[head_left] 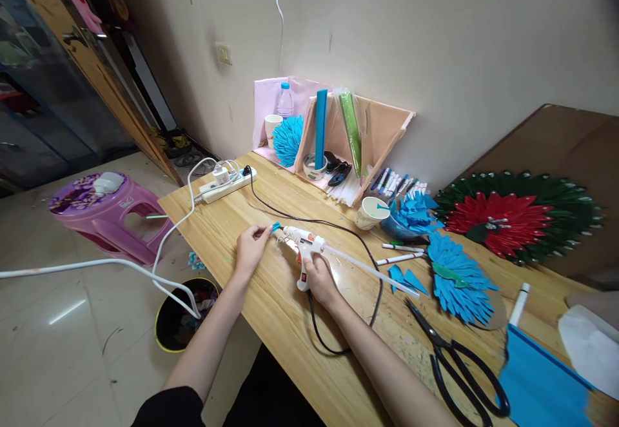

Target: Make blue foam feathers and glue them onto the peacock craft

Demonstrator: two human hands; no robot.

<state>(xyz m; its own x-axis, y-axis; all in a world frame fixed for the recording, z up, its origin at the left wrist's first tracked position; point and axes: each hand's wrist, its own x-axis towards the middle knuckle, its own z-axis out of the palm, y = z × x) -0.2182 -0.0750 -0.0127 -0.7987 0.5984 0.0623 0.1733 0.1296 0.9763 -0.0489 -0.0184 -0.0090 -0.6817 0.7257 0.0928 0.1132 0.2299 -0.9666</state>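
Observation:
My right hand [319, 277] is wrapped round the handle of a white hot glue gun [304, 242], whose nozzle points left. A long clear glue stick [370, 268] sticks out of its back end. Between the fingertips of my left hand [252, 246] is a small blue paper piece [275, 226], right by the nozzle tip. Both hands are over the wooden table [227, 220]. To the right lie loose blue paper pieces [407, 280] and a layered blue paper flower [459, 285] on a cardboard base.
Black-handled scissors [447, 346] and blue sheet material [541, 382] lie at the near right. A black cord loops round the gun to a power strip [227, 185]. A paper cup [371, 213] and a bowl of blue pieces [411, 214] stand behind. A bin [181, 317] is below left.

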